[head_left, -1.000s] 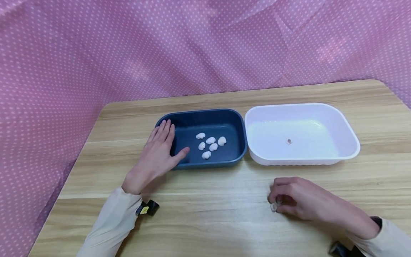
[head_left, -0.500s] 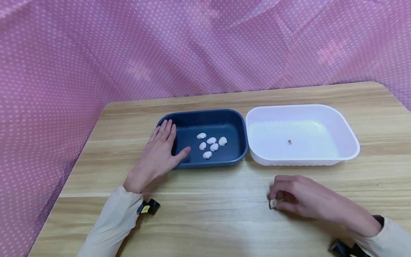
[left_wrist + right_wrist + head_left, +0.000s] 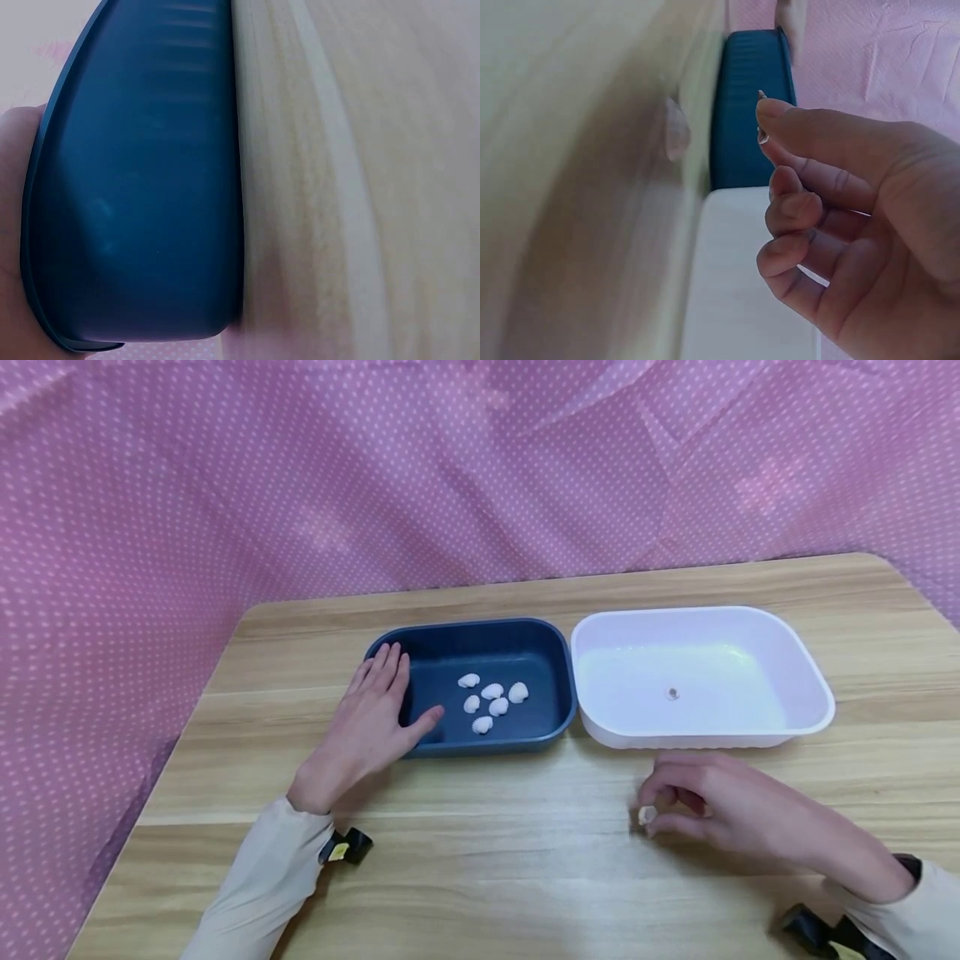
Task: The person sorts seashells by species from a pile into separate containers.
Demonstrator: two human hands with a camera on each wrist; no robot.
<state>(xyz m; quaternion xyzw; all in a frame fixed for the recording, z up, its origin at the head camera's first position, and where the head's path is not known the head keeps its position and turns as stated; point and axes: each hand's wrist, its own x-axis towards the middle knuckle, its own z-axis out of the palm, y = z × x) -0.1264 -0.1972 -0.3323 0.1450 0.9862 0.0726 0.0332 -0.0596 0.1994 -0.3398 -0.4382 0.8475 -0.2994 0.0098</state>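
Note:
In the head view, my left hand [image 3: 367, 718] rests over the left end of the dark blue tray [image 3: 487, 745], fingers straight and thumb spread over the near rim. Several white ribbed seashells [image 3: 482, 725] lie on that tray's floor. My right hand [image 3: 720, 802] is in front of the white tray [image 3: 705, 732]. Between its thumb and forefinger it pinches a small pale shell [image 3: 763, 136] with brown marks, mostly covered by the fingertips. Its other fingers curl toward the palm in the right wrist view. One small round piece with a brownish centre [image 3: 672, 693] lies in the white tray.
The two trays stand side by side, their rims close together, on a wood-grain table [image 3: 480, 877]. A pink dotted cloth [image 3: 450, 468] hangs behind the table's far edge. The right wrist view shows a blurred pale patch [image 3: 676, 129] on the tabletop.
My right hand has shifted slightly right and toward the white tray, with the small shell still pinched. My left hand keeps its place on the blue tray.

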